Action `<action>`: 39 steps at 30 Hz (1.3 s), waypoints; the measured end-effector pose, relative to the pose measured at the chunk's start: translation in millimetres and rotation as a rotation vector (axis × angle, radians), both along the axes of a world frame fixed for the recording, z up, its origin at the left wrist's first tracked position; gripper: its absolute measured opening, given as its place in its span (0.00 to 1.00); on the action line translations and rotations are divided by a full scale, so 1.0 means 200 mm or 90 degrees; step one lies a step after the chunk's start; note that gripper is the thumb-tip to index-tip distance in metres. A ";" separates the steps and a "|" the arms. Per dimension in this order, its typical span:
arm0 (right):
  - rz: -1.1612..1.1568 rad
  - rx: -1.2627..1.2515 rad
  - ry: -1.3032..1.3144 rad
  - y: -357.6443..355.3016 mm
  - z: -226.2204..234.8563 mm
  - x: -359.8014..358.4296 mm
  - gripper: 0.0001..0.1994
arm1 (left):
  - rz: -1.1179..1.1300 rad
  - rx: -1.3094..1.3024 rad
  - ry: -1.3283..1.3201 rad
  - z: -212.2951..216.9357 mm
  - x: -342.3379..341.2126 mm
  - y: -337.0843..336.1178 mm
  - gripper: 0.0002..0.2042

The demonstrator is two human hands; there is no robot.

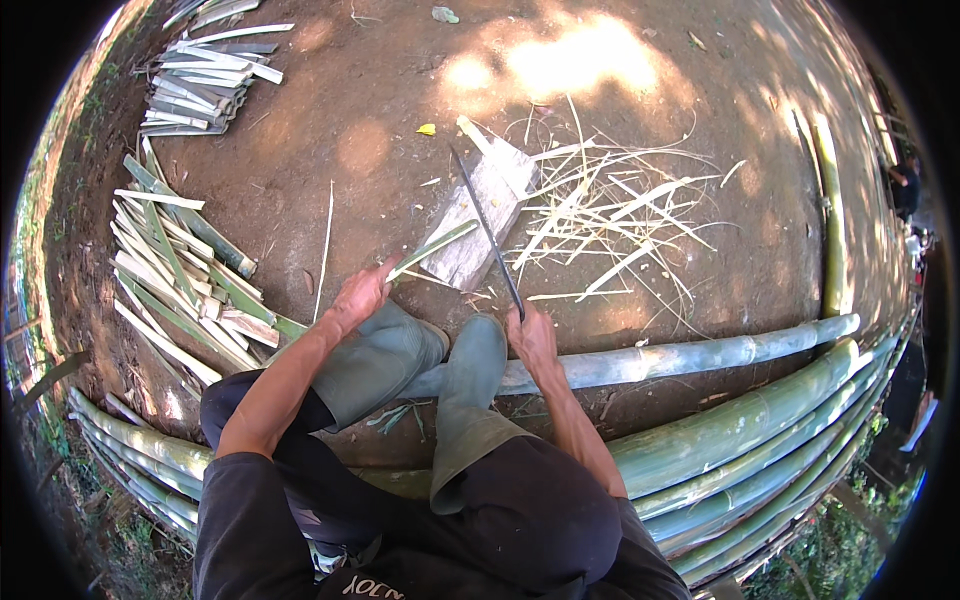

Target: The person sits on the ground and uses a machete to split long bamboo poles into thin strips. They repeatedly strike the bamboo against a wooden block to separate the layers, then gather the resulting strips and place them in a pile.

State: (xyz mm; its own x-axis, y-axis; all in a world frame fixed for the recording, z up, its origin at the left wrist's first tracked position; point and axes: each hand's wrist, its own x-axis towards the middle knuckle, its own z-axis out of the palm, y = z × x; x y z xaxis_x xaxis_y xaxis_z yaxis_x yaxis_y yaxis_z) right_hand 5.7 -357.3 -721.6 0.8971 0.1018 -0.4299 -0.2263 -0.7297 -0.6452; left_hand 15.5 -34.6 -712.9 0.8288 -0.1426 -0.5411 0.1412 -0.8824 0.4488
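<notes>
Bamboo lies everywhere on the bare earth: at far left a heap of split bamboo slats [185, 275], green on one face and pale on the other, with a tidier stack of slats [205, 75] above it.

The left hand [358, 297] has its fingers closed round the near end of a narrow green bamboo strip [432, 250], whose far end rests on a weathered wooden block [482, 215] lying on the ground. The strip looks light, stiff along its length yet springy, and probably sharp-edged where it was split, so the near end, well away from the blade, seems the sensible place to grip it.

The right hand [532, 338] is wrapped round the handle of a long, thin machete [487, 235]; its blade slants up across the block, just beside the strip. Both hands sit above grey-green rubber boots [440, 365].

To the right, pale shavings [600, 215] are scattered beyond the block, and whole green bamboo poles [740, 420] curve along the lower right.
</notes>
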 end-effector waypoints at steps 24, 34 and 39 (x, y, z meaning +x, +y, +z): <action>-0.065 0.107 -0.109 0.16 0.33 0.14 0.15 | 0.010 -0.146 0.004 -0.08 0.00 0.12 0.20; 0.044 -0.037 -0.036 0.04 0.08 0.10 0.14 | -0.002 -0.120 -0.016 -0.13 0.08 0.14 0.15; -0.053 0.122 -0.174 0.13 0.32 0.11 0.11 | 0.017 -0.133 0.019 0.02 0.04 0.05 0.18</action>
State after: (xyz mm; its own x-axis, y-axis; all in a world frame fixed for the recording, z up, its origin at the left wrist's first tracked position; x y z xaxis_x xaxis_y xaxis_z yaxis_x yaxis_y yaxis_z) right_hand 27.0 -331.8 -658.2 0.9852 0.0786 -0.1525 -0.0800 -0.5759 -0.8136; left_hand 24.3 -23.7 -709.6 0.8175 -0.2326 -0.5269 0.1792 -0.7667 0.6165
